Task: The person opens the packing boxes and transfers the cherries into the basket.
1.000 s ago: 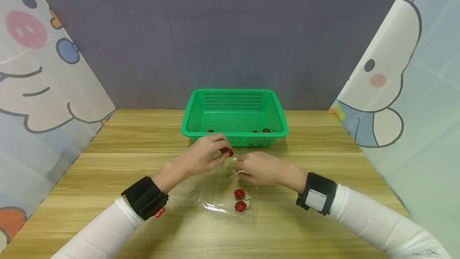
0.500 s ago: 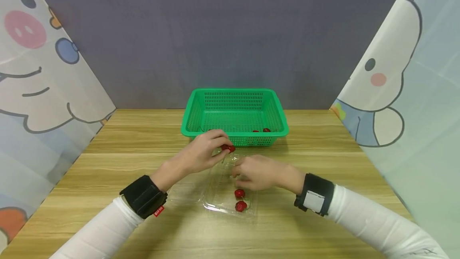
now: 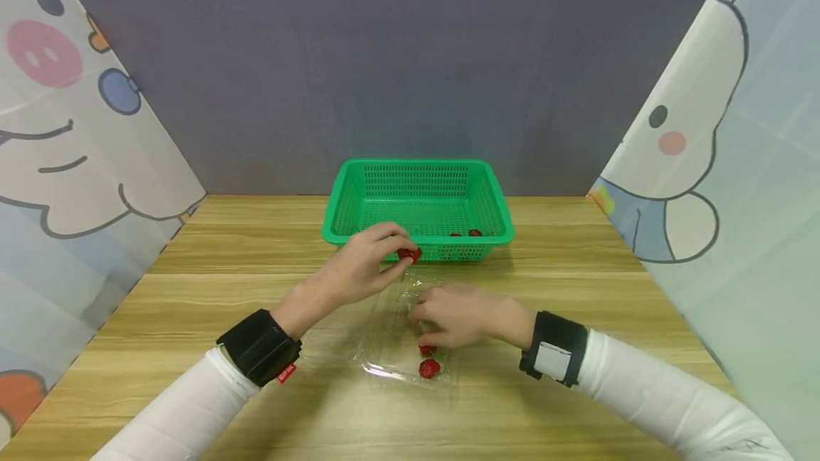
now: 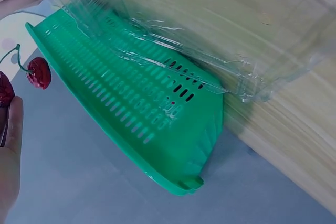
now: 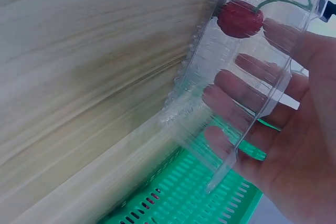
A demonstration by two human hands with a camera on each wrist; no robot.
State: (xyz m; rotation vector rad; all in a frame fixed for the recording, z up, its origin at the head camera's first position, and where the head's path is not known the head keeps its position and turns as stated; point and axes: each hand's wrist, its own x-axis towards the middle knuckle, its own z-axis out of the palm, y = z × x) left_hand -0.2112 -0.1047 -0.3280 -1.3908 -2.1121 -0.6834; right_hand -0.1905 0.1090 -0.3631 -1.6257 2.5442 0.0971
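Note:
My left hand (image 3: 365, 265) pinches a red cherry (image 3: 410, 255) just in front of the green basket (image 3: 500, 239). In the left wrist view a second cherry (image 4: 39, 73) dangles beside the held one, joined by a green stem (image 4: 19, 56). My right hand (image 3: 458, 315) reaches over the clear plastic box (image 3: 384, 368), fingers spread inside it and gripping nothing. Two cherries lie in the box's near end: one (image 3: 429, 368) in plain sight, the other (image 3: 427, 350) partly covered by my right thumb. The right wrist view shows that cherry (image 5: 240, 19) close to a fingertip, seen through the plastic.
Inside the basket, near its front wall, are more cherries (image 3: 475, 232). The box's clear lid (image 3: 329, 340) lies folded out to the left on the wooden table (image 3: 243, 255). A grey panel (image 3: 410, 77) rises behind, with cartoon-printed sheets on both sides.
My left hand has moved slightly away from me, carrying the cherries toward the basket. My right hand has shifted nearer to me, toward the cherries in the box, partly covering one.

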